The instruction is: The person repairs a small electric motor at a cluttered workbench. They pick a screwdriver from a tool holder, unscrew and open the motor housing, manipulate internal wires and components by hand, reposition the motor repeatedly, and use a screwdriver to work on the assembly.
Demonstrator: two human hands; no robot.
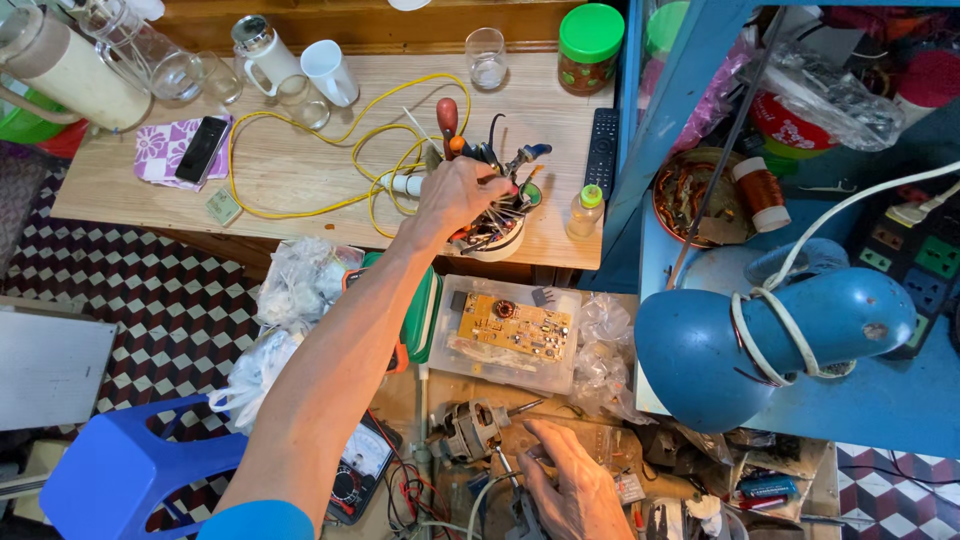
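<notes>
Head view of a cluttered repair station. The left hand (455, 195) is stretched out to the wooden counter (300, 170) and reaches into a round white tool cup (497, 232) standing at the counter's near edge, toward its right end. The fingers are curled and closed among the upright tool handles; which tool they pinch cannot be told. The handles fan upward and away from the hand, among them a red-handled screwdriver (447, 122) whose long axis points toward the counter's far edge. A yellow cable (300, 205) loops across the counter just left of the cup; a black remote control (601, 150) and a small bottle with a green cap (585, 210) lie to its right.

The right hand (570, 485) rests low in the view, well apart from the cup, on a lower work surface beside a small electric motor (465, 430). Its fingers are loosely bent around a thin tool or lead, the grip only partly visible. Between the two hands sits a clear tray holding a yellow circuit board (515, 325). The left hand is by far the nearer to the cup. A blue desk lamp (760, 335) hangs at right.
</notes>
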